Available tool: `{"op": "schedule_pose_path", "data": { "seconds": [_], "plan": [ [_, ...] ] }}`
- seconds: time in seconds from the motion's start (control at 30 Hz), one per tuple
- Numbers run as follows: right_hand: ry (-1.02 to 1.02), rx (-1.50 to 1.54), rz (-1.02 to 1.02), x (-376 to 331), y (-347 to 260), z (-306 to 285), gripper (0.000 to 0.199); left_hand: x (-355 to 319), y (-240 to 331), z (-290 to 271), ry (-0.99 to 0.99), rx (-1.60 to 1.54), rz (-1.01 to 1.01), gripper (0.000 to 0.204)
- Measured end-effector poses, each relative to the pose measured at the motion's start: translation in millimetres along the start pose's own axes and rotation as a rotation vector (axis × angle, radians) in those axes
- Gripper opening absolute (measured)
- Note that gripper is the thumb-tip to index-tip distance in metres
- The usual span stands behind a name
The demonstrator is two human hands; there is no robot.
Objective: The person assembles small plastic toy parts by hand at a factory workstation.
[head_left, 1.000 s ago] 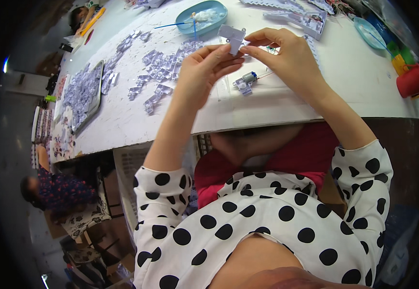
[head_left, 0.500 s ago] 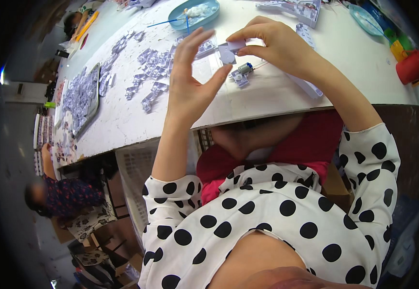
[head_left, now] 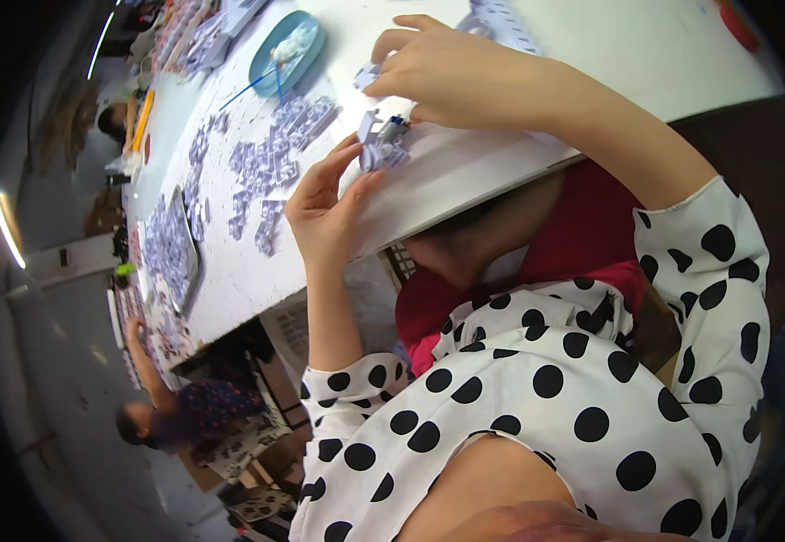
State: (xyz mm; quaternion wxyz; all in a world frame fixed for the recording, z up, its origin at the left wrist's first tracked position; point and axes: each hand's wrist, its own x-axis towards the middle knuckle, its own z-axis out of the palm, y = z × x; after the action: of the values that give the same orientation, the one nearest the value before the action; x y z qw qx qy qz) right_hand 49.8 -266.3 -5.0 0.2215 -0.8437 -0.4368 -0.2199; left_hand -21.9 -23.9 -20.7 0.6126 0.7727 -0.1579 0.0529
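My left hand (head_left: 327, 203) has a pale lavender plastic part (head_left: 371, 155) between its thumb and fingers, just above the table's near edge. A small silver motor with a blue end (head_left: 393, 128) sits against that part; I cannot tell whether it is seated in it. Over the table to the right, my right hand (head_left: 451, 77) has its fingers spread and bent, with nothing visible in them. Its thumb is close to the motor. Another lavender piece (head_left: 365, 78) lies by its fingertips, partly hidden behind the hand.
Many loose lavender parts (head_left: 266, 158) lie on the white table (head_left: 464, 172). Further left is a heaped tray (head_left: 190, 271). A blue dish (head_left: 318, 45) with white fluffy matter and a blue stick stands at the back. Another person (head_left: 203, 411) sits at the left.
My left hand has come down and closed on a plastic part beside the motor. My right hand has let go of the block it held, its fingers now spread. The view has turned.
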Motion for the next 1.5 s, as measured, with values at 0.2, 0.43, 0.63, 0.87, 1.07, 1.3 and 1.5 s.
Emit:
{"op": "schedule_pose_path", "data": {
  "seconds": [0.2,0.43,0.63,0.87,1.07,1.3,1.5],
  "plan": [
    [-0.145,-0.186,0.093,-1.2,-7.4,-1.2,0.006,1.0,-4.5,8.4,0.058,-0.029,-0.091,0.036],
    [0.04,-0.058,0.023,-5.5,-0.4,7.0,0.012,0.2,-12.9,10.6,0.063,0.043,-0.071,0.036],
    [-0.028,0.052,0.048,2.9,3.2,9.0,0.013,0.2,-13.6,10.3,0.068,0.076,-0.04,0.033],
    [0.006,0.06,0.074,3.5,3.7,10.2,0.013,0.7,-9.3,15.3,0.097,0.101,-0.067,0.032],
    [-0.048,-0.062,0.154,15.9,3.2,23.0,0.011,0.0,-13.0,13.4,0.098,0.148,0.007,0.032],
    [0.076,-0.103,0.091,26.0,24.7,62.0,0.011,-2.5,-2.3,17.9,0.089,0.367,0.119,0.03],
    [0.168,-0.04,-0.104,4.3,21.1,34.1,0.007,6.9,27.9,24.4,-0.087,0.841,0.119,0.029]
  ]
}}
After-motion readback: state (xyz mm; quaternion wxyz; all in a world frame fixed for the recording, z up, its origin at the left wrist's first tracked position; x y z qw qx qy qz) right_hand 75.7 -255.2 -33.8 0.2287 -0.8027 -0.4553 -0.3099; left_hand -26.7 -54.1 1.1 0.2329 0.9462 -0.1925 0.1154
